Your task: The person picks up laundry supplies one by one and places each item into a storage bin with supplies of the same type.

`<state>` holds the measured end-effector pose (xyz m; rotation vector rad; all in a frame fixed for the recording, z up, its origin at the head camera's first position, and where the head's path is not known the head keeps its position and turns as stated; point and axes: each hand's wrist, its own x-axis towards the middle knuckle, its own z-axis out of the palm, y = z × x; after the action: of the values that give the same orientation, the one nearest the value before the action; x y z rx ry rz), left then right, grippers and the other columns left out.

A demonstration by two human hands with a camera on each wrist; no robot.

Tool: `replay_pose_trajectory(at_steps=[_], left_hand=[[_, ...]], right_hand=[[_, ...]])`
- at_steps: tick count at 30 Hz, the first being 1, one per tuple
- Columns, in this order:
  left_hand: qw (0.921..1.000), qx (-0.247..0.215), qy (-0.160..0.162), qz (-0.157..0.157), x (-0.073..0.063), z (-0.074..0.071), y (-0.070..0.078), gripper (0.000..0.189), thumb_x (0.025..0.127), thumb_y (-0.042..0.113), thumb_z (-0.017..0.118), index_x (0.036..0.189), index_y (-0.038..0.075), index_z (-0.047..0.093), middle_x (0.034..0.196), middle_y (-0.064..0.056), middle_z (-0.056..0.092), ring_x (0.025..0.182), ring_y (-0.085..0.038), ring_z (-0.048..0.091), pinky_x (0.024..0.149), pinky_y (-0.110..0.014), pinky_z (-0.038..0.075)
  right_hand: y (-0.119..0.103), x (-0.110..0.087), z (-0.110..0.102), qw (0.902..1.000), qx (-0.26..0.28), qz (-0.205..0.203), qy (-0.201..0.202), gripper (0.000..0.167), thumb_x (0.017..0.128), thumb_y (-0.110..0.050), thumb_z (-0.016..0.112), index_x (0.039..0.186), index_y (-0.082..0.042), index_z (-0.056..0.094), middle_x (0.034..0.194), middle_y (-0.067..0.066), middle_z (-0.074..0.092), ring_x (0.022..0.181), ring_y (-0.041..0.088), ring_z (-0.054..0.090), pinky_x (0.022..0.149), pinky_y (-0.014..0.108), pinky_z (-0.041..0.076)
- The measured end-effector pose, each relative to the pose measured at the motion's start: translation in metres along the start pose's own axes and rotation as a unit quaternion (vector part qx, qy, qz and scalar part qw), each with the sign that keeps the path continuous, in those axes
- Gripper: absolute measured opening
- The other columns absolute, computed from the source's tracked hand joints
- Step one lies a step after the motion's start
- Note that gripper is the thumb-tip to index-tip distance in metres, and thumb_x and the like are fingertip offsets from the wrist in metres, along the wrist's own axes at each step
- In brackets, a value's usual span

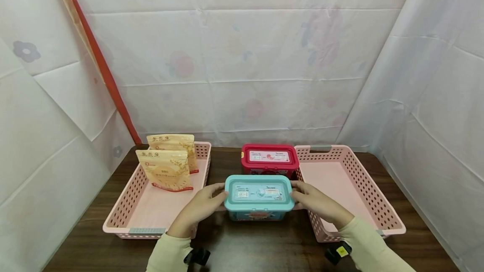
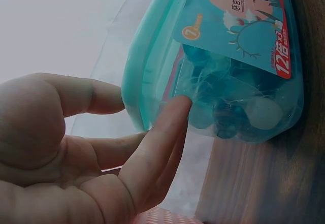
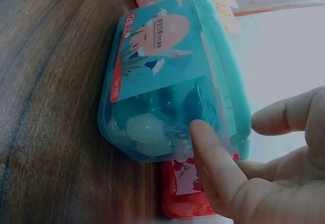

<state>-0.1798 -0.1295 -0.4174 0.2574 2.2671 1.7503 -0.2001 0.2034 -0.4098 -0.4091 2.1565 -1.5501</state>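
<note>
A teal lidded tub of laundry pods (image 1: pixel 260 196) stands at the front middle of the table, blue and white pods showing through its clear sides. My left hand (image 1: pixel 203 205) holds its left end, thumb at the lid's rim and fingers against the side wall. At the opposite end my right hand (image 1: pixel 314 200) grips it the same way, a fingertip on the clear wall in the right wrist view. Close behind it is a red tub of laundry pods (image 1: pixel 270 159), its lower front partly hidden by the teal one.
To the left a pink basket (image 1: pixel 124 217) carries two upright yellow pouches (image 1: pixel 166 169) with red bottom edges. Another pink basket (image 1: pixel 332 175) lies to the right, beside the red tub and under my right forearm. White patterned sheeting (image 1: pixel 242 70) encloses the dark wooden table (image 1: pixel 242 251).
</note>
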Motion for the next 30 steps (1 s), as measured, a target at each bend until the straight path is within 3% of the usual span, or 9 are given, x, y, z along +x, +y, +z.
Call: replay_pose_trajectory(at_steps=[14, 30], left_hand=[[0.9999, -0.009, 0.003, 0.007, 0.0016, 0.0021, 0.0002, 0.048, 0.104, 0.010, 0.052, 0.141, -0.018, 0.040, 0.119, -0.024, 0.063, 0.094, -0.027, 0.070, 0.081, -0.040, 0.059], [0.9999, -0.009, -0.008, 0.009, 0.0011, -0.0007, 0.0001, 0.050, 0.104, 0.012, 0.052, 0.142, -0.018, 0.039, 0.124, -0.027, 0.060, 0.092, -0.029, 0.071, 0.085, -0.044, 0.057]], right_hand=[[0.0000, 0.0011, -0.0004, 0.9999, -0.002, 0.008, 0.008, 0.059, 0.104, -0.016, 0.046, 0.145, 0.020, 0.025, 0.127, 0.026, 0.054, 0.103, 0.026, 0.064, 0.086, 0.038, 0.056], [0.0010, 0.0015, -0.0003, 0.9999, 0.008, -0.006, 0.003, 0.056, 0.105, -0.014, 0.045, 0.144, 0.022, 0.025, 0.123, 0.024, 0.056, 0.100, 0.026, 0.065, 0.085, 0.040, 0.057]])
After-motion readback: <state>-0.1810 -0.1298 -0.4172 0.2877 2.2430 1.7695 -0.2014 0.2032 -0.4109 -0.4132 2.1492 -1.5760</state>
